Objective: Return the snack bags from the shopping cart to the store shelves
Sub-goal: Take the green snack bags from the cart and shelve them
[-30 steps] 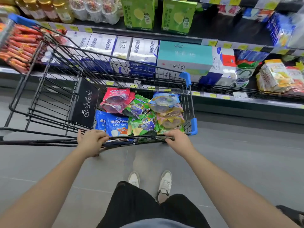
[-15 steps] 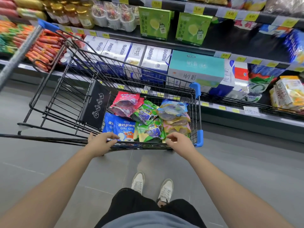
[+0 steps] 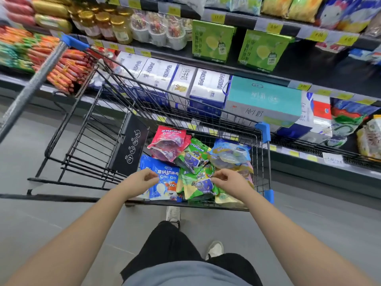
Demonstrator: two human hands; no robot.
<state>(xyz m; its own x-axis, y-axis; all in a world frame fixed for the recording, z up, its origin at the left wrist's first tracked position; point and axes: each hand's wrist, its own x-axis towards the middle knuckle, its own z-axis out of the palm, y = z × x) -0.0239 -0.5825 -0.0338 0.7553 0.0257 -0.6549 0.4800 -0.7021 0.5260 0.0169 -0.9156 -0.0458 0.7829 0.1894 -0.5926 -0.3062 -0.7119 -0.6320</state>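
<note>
Snack bags bear Chinese lettering.

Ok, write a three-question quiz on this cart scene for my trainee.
1. True or false: the pink bag lies nearer the person than the blue bag.
2. The left hand hovers over which bag? A pink, B blue, C yellow.
3. How many hands grip the rim of the shopping cart?
Key: 1 false; 2 B; 3 zero.
</note>
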